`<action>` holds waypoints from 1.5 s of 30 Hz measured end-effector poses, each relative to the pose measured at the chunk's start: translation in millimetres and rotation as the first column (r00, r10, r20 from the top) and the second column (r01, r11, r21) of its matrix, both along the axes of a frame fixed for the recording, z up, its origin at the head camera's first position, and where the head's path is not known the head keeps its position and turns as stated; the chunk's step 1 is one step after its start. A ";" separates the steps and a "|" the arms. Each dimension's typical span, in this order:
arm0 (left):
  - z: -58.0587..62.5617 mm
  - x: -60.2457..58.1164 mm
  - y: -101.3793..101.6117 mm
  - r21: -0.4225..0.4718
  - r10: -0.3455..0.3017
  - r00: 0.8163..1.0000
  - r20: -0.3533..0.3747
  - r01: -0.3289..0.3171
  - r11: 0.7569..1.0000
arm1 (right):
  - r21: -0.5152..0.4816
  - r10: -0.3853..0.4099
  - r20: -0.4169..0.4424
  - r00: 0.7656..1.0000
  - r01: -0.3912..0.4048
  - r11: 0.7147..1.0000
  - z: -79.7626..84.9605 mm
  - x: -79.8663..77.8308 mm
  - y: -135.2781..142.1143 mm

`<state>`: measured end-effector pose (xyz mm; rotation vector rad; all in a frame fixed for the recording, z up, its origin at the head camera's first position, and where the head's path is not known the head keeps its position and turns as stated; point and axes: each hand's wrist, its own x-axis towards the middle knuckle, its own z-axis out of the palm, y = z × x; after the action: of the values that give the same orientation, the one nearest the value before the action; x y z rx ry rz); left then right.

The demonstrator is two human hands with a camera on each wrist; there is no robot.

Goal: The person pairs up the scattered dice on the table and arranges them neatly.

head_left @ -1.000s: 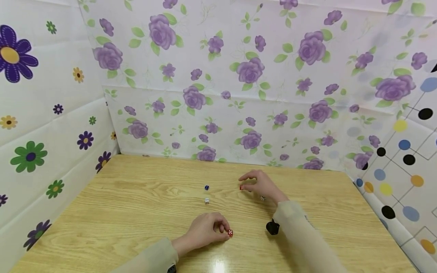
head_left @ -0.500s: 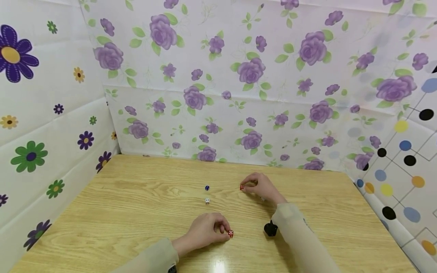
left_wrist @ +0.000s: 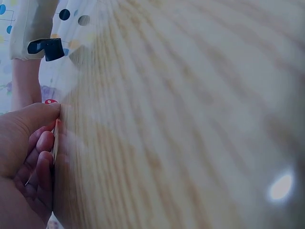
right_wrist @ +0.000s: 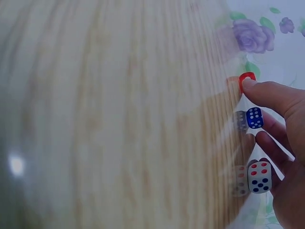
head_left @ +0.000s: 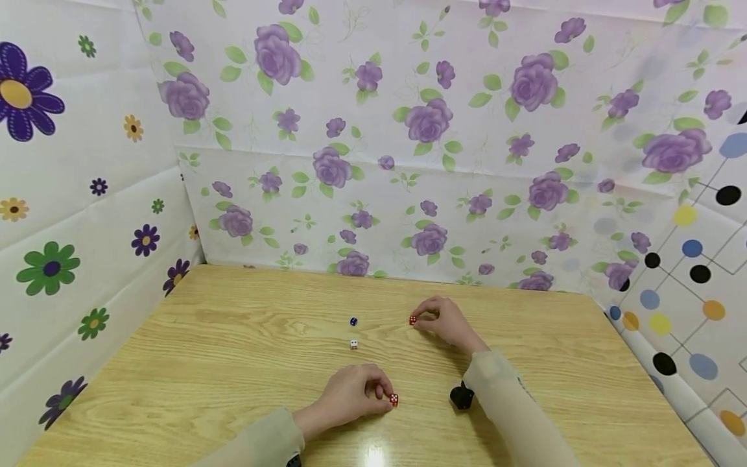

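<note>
My left hand rests low on the wooden table and pinches a red die with white pips. Farther back on the right, my right hand pinches a second red die between thumb and finger. In the right wrist view, a blue die and a white die with red and dark pips stand beside that hand's curled fingers; the head view hides both. Another blue die and another white die stand between the two hands, apart from both.
A black wrist camera hangs from the right sleeve just above the table. A flowered cloth closes off the back edge, and patterned cloths stand along the left and right sides.
The raised fingers of my right hand have come down onto the red die beside the thumb. The hand now covers the nearby dice in the head view. My left hand stays still.
</note>
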<state>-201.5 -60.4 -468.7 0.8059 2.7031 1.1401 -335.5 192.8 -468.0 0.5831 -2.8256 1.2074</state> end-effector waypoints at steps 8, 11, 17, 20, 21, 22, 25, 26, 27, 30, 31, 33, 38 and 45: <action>-0.1 -0.2 0.1 0.011 -0.008 1.000 0.009 0.008 1.000 | 0.017 -0.030 -0.032 0.999 0.030 0.999 -0.5 3.5 -0.6; -0.2 -0.1 0.0 0.014 -0.010 1.000 0.008 0.010 1.000 | 0.017 -0.045 -0.043 0.998 0.046 0.999 0.4 6.5 -0.7; 0.4 -0.3 -0.1 0.012 -0.009 1.000 0.017 0.008 1.000 | 0.019 -0.062 -0.084 0.995 0.064 0.998 4.2 17.1 0.3; 0.4 -0.3 0.0 0.010 -0.009 1.000 0.021 0.009 1.000 | 0.011 -0.066 -0.094 0.993 0.068 0.998 5.9 23.5 1.3; 0.3 -0.4 0.0 0.010 -0.010 1.000 0.022 0.010 1.000 | 0.007 -0.068 -0.096 0.993 0.069 0.998 6.6 25.8 1.4; 0.1 -0.5 0.0 0.010 -0.010 1.000 0.023 0.010 1.000 | 0.004 -0.068 -0.102 0.992 0.068 0.998 7.2 28.1 1.3; -0.6 -0.7 -0.1 0.010 -0.008 1.000 0.023 0.008 1.000 | 0.003 -0.070 -0.125 0.990 0.071 0.997 9.1 34.8 -0.4; -0.8 -0.8 -0.2 0.010 -0.007 1.000 0.022 0.007 1.000 | 0.002 -0.071 -0.132 0.989 0.072 0.997 9.7 37.3 -1.3; -1.0 -0.9 -0.1 0.009 -0.006 1.000 0.020 0.006 1.000 | -0.004 -0.071 -0.136 0.988 0.071 0.997 10.4 40.1 -2.4; -1.4 -0.6 -0.3 0.007 -0.002 1.000 0.015 0.002 1.000 | -0.012 -0.068 -0.154 0.986 0.067 0.998 10.5 49.5 -6.9; -1.4 -0.6 -0.3 0.007 -0.002 1.000 0.014 0.002 1.000 | -0.015 -0.068 -0.155 0.986 0.067 0.998 10.5 53.0 -8.4; -1.2 -0.5 -0.2 0.007 -0.002 1.000 0.012 0.002 1.000 | -0.021 -0.077 -0.148 0.986 0.075 0.997 10.2 60.5 -11.1; -0.8 -0.1 -0.3 0.011 -0.003 1.000 0.009 0.003 1.000 | -0.059 -0.095 -0.080 0.992 0.090 0.994 10.2 77.4 -15.4; -1.0 0.6 -0.2 0.019 -0.003 1.000 0.001 0.003 1.000 | -0.066 -0.099 0.005 0.995 0.099 0.993 8.2 94.9 -13.7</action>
<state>-201.0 -60.6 -469.7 0.8108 2.6932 1.1671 -240.6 179.0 -459.9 0.4341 -2.7664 1.2784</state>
